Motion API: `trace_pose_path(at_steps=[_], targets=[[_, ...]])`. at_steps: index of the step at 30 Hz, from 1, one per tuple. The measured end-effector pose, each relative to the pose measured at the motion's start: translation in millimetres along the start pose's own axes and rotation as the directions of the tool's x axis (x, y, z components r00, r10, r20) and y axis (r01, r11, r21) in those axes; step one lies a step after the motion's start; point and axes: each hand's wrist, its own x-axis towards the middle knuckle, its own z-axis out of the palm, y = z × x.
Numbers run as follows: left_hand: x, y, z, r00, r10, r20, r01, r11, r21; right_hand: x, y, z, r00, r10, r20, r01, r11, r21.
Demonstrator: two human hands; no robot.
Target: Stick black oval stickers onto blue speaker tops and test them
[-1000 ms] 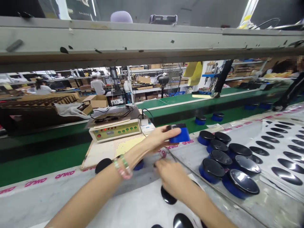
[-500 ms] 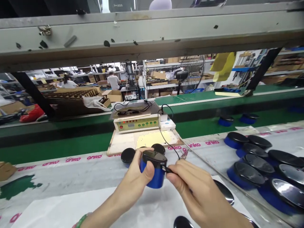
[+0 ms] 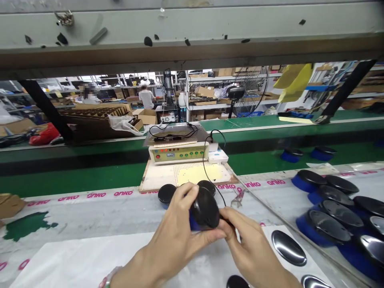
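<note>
In my left hand (image 3: 177, 228) is a small blue device with a glossy black oval top (image 3: 205, 208). The fingers wrap its left side and the thumb lies under its near edge. Tilted over, the device turns its black face towards me. My right hand (image 3: 247, 240) is closed at its right side, pinching the plug end of a thin black cable (image 3: 220, 195). My fingers hide the plug, so I cannot tell whether it sits in the device. Behind the left hand stand two similar black-topped devices, one on the left (image 3: 167, 193) and another on the right (image 3: 207, 186).
Behind my hands a tester box (image 3: 180, 154) with lit red lights stands on a board (image 3: 162, 176). Several blue devices (image 3: 330, 226) crowd the right side. Oval black covers (image 3: 288, 247) lie on white paper (image 3: 81, 256). A metal beam (image 3: 192, 36) crosses above.
My left hand has tipped the device, so its black top now faces me and its blue side is mostly hidden. The right hand stays at its right side. More red tester lights show.
</note>
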Motion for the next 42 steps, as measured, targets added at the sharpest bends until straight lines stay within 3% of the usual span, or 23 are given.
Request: trace_pose_path(at_steps=[3,7,13,25,27,30,34,36,39,40,42], targets=[[4.7,3.4,-6.2,0.982,0.186,-0.015,-0.179,0.962,0.204,-4.1,9.8,5.9,0.997,0.056,0.047,-0.060,0.994,0.088],[3.7,13.2,-11.5,0.909,0.411,-0.069,-0.386,0.892,0.236,-6.9,10.8,7.6,0.997,-0.054,-0.057,0.059,0.995,0.076],[5.0,20.1,-15.4,0.899,0.433,-0.059,-0.393,0.861,0.323,-5.8,5.1,4.8,0.983,-0.166,-0.077,0.164,0.986,-0.038],[9.4,8.0,-21.4,0.880,0.474,-0.021,-0.459,0.863,0.211,-9.7,11.8,6.4,0.970,-0.212,-0.120,0.202,0.976,-0.085],[8.3,7.1,-22.9,0.906,0.423,-0.006,-0.415,0.891,0.184,-8.9,13.5,4.7,0.971,-0.220,-0.089,0.215,0.974,-0.067],[7.3,11.1,-28.9,0.968,0.215,0.126,-0.234,0.959,0.158,-8.1,13.3,2.7,0.963,-0.268,-0.031,0.266,0.963,-0.043],[9.4,18.2,-44.8,0.934,0.050,0.353,-0.142,0.961,0.237,-8.4,7.9,1.7,0.900,-0.428,0.078,0.435,0.880,-0.192],[11.5,12.4,-57.5,0.945,0.025,0.326,-0.121,0.953,0.279,-8.3,6.9,0.1,0.879,-0.469,0.083,0.471,0.827,-0.307],[9.4,-15.4,-76.3,0.981,-0.141,0.132,0.073,0.904,0.420,-6.9,10.4,-4.3,0.886,-0.463,0.027,0.435,0.810,-0.393],[5.5,-28.5,-79.9,0.974,-0.213,0.076,0.156,0.877,0.455,-6.2,11.9,-5.4,0.893,-0.450,0.023,0.424,0.821,-0.382],[-7.8,-56.5,-80.4,0.951,-0.296,0.093,0.226,0.865,0.448,-5.1,13.9,-5.3,0.897,-0.438,0.059,0.431,0.838,-0.334]])
